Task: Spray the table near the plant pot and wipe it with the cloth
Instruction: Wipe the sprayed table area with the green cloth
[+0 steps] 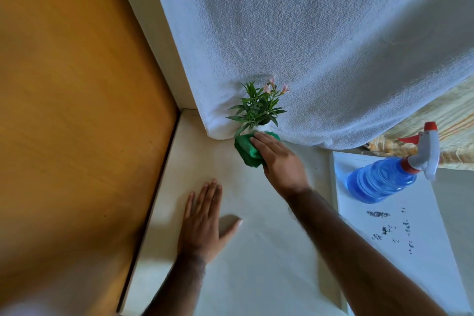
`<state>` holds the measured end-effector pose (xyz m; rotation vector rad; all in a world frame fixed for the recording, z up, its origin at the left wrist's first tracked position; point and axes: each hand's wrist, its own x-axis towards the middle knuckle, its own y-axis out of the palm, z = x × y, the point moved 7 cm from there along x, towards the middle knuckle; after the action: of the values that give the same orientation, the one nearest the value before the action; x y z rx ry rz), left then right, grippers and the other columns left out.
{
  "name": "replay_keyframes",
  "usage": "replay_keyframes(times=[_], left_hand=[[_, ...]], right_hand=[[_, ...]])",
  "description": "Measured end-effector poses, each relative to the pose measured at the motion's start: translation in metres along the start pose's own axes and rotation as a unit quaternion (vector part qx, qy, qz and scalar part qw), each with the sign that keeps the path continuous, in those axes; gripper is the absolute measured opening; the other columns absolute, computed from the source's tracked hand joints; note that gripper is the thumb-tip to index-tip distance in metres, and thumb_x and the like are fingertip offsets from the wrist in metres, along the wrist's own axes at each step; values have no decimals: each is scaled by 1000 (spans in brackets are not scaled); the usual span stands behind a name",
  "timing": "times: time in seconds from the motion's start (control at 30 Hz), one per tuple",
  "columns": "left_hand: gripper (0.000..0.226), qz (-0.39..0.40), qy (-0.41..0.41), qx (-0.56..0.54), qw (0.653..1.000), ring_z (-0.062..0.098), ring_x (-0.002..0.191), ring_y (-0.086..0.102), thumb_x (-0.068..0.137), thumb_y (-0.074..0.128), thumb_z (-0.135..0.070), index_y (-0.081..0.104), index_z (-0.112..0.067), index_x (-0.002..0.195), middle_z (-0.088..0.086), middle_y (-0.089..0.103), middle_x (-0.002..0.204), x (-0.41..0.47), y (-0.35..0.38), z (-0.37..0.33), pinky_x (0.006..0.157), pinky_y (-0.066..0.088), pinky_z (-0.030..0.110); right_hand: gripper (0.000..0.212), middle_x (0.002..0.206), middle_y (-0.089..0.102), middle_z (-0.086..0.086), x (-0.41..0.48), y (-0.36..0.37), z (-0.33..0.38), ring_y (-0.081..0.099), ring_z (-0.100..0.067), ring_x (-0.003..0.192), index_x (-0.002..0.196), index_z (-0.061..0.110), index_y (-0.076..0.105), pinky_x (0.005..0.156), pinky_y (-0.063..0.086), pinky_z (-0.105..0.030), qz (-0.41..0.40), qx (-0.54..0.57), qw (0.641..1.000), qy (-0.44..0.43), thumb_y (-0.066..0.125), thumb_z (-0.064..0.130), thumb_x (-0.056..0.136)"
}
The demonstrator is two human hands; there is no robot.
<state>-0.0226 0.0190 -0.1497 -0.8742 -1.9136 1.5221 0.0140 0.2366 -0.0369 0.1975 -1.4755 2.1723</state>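
A small plant [257, 106] with green leaves and pink flowers stands in a white pot [261, 129] at the back of the white table [261, 238], against the textured wall. My right hand [279, 161] presses flat on a green cloth [246, 150] on the table, right in front of the pot. My left hand [205, 223] lies flat and empty on the table, fingers spread, nearer to me and to the left. A blue spray bottle [382, 179] with a white and red trigger head lies on its side at the right.
A wooden door or panel [77, 110] runs along the table's left edge. The spray bottle rests on a white sheet [400, 238] with dark printed marks. A yellow patterned fabric [451, 120] hangs at the far right below the white wall covering.
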Motion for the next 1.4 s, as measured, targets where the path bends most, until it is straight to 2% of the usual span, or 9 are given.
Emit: replay_keyframes(times=[0.3,0.4,0.53,0.77,0.93,1.03,1.23,1.33,1.4], left_hand=[[99,-24,7,-4,1000,21,157,28,90,40,-81,30,-14,161,5,29,172,0,1,1,124,30,54],[100,-16,4,0,1000,21,159,25,90,39,-83,26,-15,163,4,25,173,-2,1,2,126,27,52],[101,-10,-1,2,1000,20,159,23,89,38,-84,23,-17,164,3,22,174,-1,1,0,126,25,50],[99,-35,5,-4,999,20,158,28,90,44,-80,30,-14,162,4,28,172,-1,0,1,126,28,52],[100,-37,6,-1,999,20,159,24,90,43,-81,24,-15,163,3,24,173,-1,1,3,127,25,52],[101,-38,5,-2,999,21,159,24,90,45,-81,25,-15,163,4,25,173,-2,1,2,127,26,52],[100,-47,8,-4,999,20,159,24,90,44,-80,26,-15,163,3,25,173,-1,3,3,126,27,53],[100,-47,8,-4,999,19,159,22,90,43,-81,25,-15,163,3,24,173,-2,4,4,127,26,52],[101,-44,8,-3,999,18,160,20,90,43,-82,23,-16,164,3,22,174,-2,5,4,128,24,51]], right_hand=[[51,123,73,-24,-12,10,-6,72,-41,112,117,-5,76,95,56,-54,32,-31,998,-32,80,-21,69],[37,127,73,-22,-4,5,1,70,-38,116,120,-3,75,100,54,-49,12,-42,997,-61,58,-6,88],[44,127,72,-22,10,2,4,69,-38,118,122,-3,74,102,54,-49,1,-45,994,-100,42,3,93],[35,117,76,-21,-8,20,-4,74,-39,108,115,-5,76,94,58,-52,43,-62,989,-126,62,-4,83],[37,121,75,-19,7,11,7,72,-36,114,118,-2,75,99,56,-47,18,-64,985,-157,48,3,93],[31,120,75,-20,16,7,9,72,-37,112,117,-3,75,100,54,-48,12,-62,983,-171,64,-7,88],[46,117,76,-21,-4,13,-5,74,-40,106,113,-6,77,94,55,-54,65,-33,987,-147,87,-17,69],[44,120,75,-22,-6,11,-4,73,-39,110,115,-5,76,98,52,-55,56,-28,987,-146,84,-17,74],[35,124,74,-21,1,6,1,71,-37,115,118,-4,75,102,51,-51,35,-32,986,-161,71,-12,84]])
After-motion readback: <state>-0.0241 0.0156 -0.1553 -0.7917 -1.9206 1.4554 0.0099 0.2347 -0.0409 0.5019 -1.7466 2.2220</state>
